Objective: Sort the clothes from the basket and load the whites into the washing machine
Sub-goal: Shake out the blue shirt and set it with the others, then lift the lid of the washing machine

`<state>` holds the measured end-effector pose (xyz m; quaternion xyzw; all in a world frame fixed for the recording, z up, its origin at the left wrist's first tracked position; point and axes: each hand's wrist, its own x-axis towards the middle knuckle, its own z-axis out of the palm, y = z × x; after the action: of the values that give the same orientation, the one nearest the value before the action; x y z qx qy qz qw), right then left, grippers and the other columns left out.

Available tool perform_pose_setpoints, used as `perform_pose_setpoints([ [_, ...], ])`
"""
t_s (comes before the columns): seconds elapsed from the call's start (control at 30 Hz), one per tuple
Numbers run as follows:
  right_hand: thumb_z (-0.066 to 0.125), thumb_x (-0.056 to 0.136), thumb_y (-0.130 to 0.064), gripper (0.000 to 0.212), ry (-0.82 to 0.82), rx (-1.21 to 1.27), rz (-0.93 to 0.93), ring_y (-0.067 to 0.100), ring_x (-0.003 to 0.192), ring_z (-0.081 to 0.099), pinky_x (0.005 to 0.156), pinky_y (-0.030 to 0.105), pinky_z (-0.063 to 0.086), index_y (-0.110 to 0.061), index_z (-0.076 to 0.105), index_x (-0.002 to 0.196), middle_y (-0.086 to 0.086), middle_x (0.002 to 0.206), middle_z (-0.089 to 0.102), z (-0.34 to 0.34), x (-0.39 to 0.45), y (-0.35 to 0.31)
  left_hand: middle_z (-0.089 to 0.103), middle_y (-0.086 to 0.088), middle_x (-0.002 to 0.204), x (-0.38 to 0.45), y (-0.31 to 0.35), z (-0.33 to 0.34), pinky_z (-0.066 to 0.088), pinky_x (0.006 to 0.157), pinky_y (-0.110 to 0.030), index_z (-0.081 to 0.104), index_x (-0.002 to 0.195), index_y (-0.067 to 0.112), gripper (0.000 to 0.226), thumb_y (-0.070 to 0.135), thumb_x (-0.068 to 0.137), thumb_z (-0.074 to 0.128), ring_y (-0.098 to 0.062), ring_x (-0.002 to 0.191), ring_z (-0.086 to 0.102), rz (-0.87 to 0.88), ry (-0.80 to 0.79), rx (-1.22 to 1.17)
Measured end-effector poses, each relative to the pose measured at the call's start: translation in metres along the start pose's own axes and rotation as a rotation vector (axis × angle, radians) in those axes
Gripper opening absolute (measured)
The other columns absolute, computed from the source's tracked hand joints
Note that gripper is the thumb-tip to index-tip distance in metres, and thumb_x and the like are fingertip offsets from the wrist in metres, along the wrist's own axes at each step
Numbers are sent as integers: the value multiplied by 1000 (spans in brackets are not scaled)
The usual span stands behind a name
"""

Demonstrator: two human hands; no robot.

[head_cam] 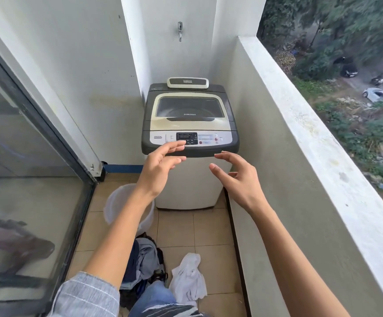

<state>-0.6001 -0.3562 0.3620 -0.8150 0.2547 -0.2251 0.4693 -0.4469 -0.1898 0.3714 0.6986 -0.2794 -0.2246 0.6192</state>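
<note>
A top-loading washing machine (189, 115) stands in the balcony corner with its lid down. My left hand (160, 167) is held out in front of its control panel, fingers apart and holding nothing. My right hand (236, 177) hovers beside it at the machine's front right corner, also with spread fingers and nothing in it. On the tiled floor below lies a white garment (189, 280). Left of it is a heap of dark and grey clothes (144, 264). A white plastic basket (117, 207) stands by the machine's left foot, partly hidden by my left forearm.
A glass sliding door (26, 179) runs along the left. A low parapet wall (300, 133) bounds the right, with a drop to the street beyond. A tap (180, 30) sticks out of the wall above the machine. The tiled floor strip is narrow.
</note>
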Motion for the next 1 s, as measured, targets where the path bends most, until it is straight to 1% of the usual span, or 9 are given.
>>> perform_pose_setpoints([
  [0.17,74,95,-39,30,32,-51,-15,3,126,58,98,40,55,-27,73,123,-16,131,67,33,58,1,70,12,129,58,-19,-31,48,95,-29,70,129,32,42,33,88,60,-11,120,67,-2,3,-12],
  [0.27,75,95,-39,31,53,-82,5,5,133,55,108,43,50,-27,73,123,-15,134,66,64,108,3,70,18,127,107,-35,-58,50,98,-29,72,125,37,37,40,89,61,-7,119,68,17,15,-9],
  [0.37,76,94,-40,31,94,-102,55,9,125,60,105,45,52,-26,74,122,-13,131,68,92,155,6,70,20,126,158,-54,-81,52,103,-36,72,123,42,31,33,95,61,-8,115,69,1,-9,24],
  [0.47,76,94,-38,31,56,-149,79,15,119,63,106,47,50,-27,73,123,-13,129,69,114,192,5,72,20,123,203,-67,-98,55,104,-40,73,121,40,27,28,99,62,-5,112,68,-18,5,53],
  [0.6,76,94,-37,32,66,-151,143,13,118,64,107,43,50,-27,72,124,-18,123,71,122,232,12,73,21,119,258,-71,-99,56,101,-41,75,117,35,26,31,95,62,-5,108,69,-52,-25,49],
  [0.7,76,94,-41,28,74,-157,162,12,114,64,103,41,52,-31,73,120,-28,115,69,121,252,27,74,17,118,290,-81,-94,56,101,-42,76,118,32,25,29,97,62,-7,111,69,-76,-21,47],
  [0.77,72,97,-42,25,104,-156,168,13,115,63,103,44,52,-29,73,119,-31,111,65,118,269,40,74,21,116,308,-95,-85,56,100,-39,76,117,34,22,27,99,64,1,110,67,-98,-16,128],
  [0.83,67,100,-39,23,129,-173,162,13,114,63,100,47,52,-26,74,118,-23,110,66,115,287,56,71,23,119,322,-110,-75,56,100,-35,74,118,36,22,31,98,67,5,112,63,-66,-17,320],
  [1.0,63,100,-48,31,44,-233,120,11,112,60,93,38,53,-25,73,118,-12,111,65,101,349,97,64,12,130,377,-123,-37,52,108,-40,69,129,29,33,36,96,70,-8,123,58,20,-30,644],
])
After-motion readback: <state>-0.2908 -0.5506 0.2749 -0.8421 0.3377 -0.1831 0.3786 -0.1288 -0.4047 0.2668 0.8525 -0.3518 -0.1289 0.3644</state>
